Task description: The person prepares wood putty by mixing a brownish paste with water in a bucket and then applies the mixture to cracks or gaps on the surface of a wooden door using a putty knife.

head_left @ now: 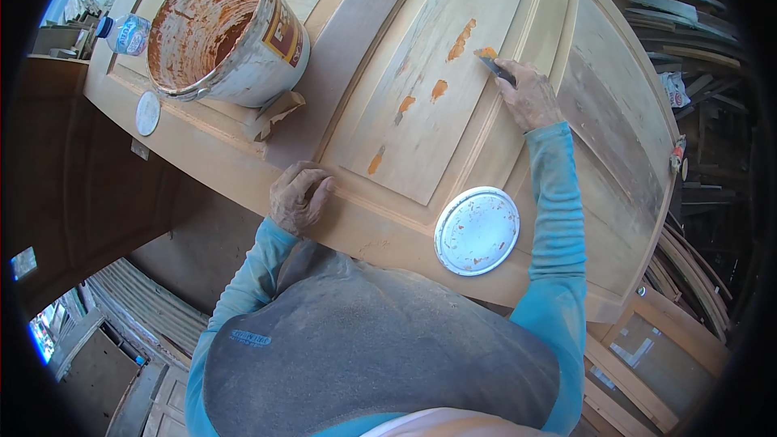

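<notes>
Bracing the left hand (299, 197), fingers curled and empty, on the panelled door's (405, 226) near edge seemed wise while the right hand (528, 95) gripped the putty knife (494, 65), best pressed flat, spreading orange filler (461, 40).

A woodworking shop: an unfinished panelled door (453, 89) lies flat, with stacked timber strips (688, 259) beyond its right edge

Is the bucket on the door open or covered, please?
Open: the bucket has no lid and its orange-smeared inside shows; a round lid lies on the door.
</notes>
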Demonstrator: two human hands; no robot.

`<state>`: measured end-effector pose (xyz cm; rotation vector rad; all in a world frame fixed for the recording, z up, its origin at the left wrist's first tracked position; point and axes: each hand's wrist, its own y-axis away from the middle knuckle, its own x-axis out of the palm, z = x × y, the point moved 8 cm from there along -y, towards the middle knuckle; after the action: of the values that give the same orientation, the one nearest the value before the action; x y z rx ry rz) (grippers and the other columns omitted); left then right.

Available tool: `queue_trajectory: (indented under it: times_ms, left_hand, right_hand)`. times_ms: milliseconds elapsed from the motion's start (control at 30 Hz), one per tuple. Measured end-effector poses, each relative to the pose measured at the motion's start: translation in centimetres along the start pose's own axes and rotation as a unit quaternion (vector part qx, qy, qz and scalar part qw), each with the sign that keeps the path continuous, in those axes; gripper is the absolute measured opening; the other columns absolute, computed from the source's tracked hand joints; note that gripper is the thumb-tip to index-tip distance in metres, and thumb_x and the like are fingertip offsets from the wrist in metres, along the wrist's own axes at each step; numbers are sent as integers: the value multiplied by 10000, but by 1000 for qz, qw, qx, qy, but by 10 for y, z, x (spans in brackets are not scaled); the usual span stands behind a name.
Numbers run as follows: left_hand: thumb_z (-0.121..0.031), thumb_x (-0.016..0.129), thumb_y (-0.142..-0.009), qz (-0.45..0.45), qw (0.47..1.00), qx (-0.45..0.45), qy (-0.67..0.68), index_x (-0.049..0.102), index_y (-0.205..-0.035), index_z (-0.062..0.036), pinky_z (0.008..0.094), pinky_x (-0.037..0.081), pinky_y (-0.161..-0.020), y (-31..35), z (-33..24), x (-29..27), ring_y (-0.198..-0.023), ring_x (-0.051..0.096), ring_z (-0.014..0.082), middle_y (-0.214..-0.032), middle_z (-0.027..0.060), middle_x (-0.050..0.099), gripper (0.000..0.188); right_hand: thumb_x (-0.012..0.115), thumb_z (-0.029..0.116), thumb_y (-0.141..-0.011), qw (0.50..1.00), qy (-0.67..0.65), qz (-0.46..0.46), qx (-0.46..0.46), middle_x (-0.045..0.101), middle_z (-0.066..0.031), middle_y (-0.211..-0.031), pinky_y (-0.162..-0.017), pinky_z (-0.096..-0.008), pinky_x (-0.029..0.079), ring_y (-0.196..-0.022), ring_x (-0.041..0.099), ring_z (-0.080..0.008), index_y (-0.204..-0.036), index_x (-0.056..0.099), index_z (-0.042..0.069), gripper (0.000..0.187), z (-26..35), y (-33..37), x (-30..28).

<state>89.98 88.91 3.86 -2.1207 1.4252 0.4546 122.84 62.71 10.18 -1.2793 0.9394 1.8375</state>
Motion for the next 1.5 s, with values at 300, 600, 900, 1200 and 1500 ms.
queue_trajectory:
  times_ms: [300, 600, 900, 1200, 1500]
  left_hand:
    - [-133, 794, -913, 4, 999, -43, -2, 753, -975, -66, 394, 582, -723, -1, 3, 0, -838, 721, 303, -960, 124, 724, 100]
    - [-133, 805, -900, 2, 999, -42, -12, 754, -972, -72, 388, 582, -734, -6, 2, 0, -845, 723, 297, -957, 116, 728, 108]
    - [-153, 805, -896, 3, 999, -43, -9, 758, -971, -78, 394, 586, -747, -4, 2, 0, -861, 724, 309, -964, 117, 730, 116]
    - [-102, 789, -917, -13, 1000, -15, -15, 736, -979, -55, 371, 573, -703, -5, 1, -1, -819, 723, 296, -964, 123, 728, 94]
    - [-117, 785, -902, -19, 998, -54, -15, 746, -976, -73, 393, 592, -756, -3, 5, -3, -875, 728, 306, -979, 110, 732, 94]
  right_hand:
    - [661, 197, -987, 998, 55, 9, -17, 699, -213, -1270, -1072, -465, 511, -1212, 657, -386, -1375, 683, 112, 397, 13, -72, -17]
    - [633, 198, -1006, 984, 145, 104, 13, 721, -237, -1198, -1052, -475, 515, -1169, 674, -396, -1265, 693, 13, 324, 50, -66, 21]
    - [628, 191, -972, 987, 94, 118, -60, 726, -253, -1134, -1011, -472, 538, -1114, 696, -401, -1200, 717, -5, 313, 92, 8, 21]
    - [646, 262, -996, 996, 60, 57, 36, 715, -256, -1275, -1099, -434, 499, -1226, 673, -395, -1309, 705, -7, 417, 43, -66, -14]
    - [666, 223, -997, 982, 135, 130, -30, 708, -202, -1273, -1069, -470, 509, -1205, 663, -383, -1319, 706, 65, 361, 70, -47, 11]
